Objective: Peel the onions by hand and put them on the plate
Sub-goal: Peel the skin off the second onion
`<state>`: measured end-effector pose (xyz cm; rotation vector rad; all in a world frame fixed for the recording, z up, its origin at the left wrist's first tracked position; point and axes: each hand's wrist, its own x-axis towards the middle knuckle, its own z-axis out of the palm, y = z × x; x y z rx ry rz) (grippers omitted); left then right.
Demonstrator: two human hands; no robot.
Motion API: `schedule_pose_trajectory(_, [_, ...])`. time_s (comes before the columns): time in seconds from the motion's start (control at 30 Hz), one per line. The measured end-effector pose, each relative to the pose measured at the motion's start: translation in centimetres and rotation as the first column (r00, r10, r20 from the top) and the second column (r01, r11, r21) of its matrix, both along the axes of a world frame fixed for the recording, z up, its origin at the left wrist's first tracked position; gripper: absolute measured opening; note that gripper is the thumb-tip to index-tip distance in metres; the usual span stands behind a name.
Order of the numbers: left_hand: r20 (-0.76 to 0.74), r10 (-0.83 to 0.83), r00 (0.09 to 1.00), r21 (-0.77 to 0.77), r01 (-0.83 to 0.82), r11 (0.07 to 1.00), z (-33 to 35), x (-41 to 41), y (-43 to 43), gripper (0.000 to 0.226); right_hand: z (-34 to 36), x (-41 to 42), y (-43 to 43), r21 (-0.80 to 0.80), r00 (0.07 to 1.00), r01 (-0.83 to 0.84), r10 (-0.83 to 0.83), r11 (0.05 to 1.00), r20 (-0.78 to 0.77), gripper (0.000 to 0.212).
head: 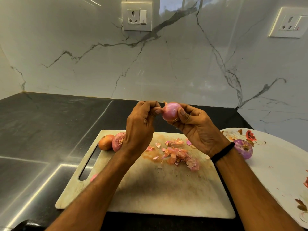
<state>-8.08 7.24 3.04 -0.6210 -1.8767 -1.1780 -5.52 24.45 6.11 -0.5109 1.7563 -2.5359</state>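
Right hand [198, 129] cradles a glossy, rounded pink onion [171, 111] between thumb and fingers, raised above the far edge of the cutting board [150, 189]. Left hand [140, 129] pinches at the onion's left end. On the worn pale board: papery skin scraps [176, 155] and two unpeeled onions [111, 141]. Right of the board, a peeled purple onion [243, 148] lies on the floral plate [276, 164].
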Motion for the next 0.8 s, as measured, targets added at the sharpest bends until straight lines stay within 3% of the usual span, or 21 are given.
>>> schedule_pose_trajectory(0.17, [-0.046,-0.073,0.996,0.030,0.074,0.997,0.27,0.18,0.19,0.018,-0.09,-0.04,-0.02,0.015,1.000,-0.002,0.002,1.000,-0.009,0.050])
schedule_pose_trajectory(0.33, [-0.070,-0.126,0.990,-0.038,0.123,0.992,0.41,0.14,0.14,0.025,-0.16,-0.05,0.05,0.021,1.000,-0.011,0.012,1.000,-0.011,0.051])
schedule_pose_trajectory(0.63, [-0.026,-0.098,0.995,0.028,0.099,0.995,0.39,-0.08,-0.18,0.024,-0.73,-0.04,-0.27,0.102,1.000,-0.014,0.016,0.995,-0.021,0.055])
schedule_pose_trajectory(0.8, [0.003,-0.081,0.997,0.004,0.081,0.997,0.30,-0.11,-0.08,0.012,-0.75,-0.17,-0.38,0.102,1.000,-0.009,0.011,0.995,-0.021,0.053])
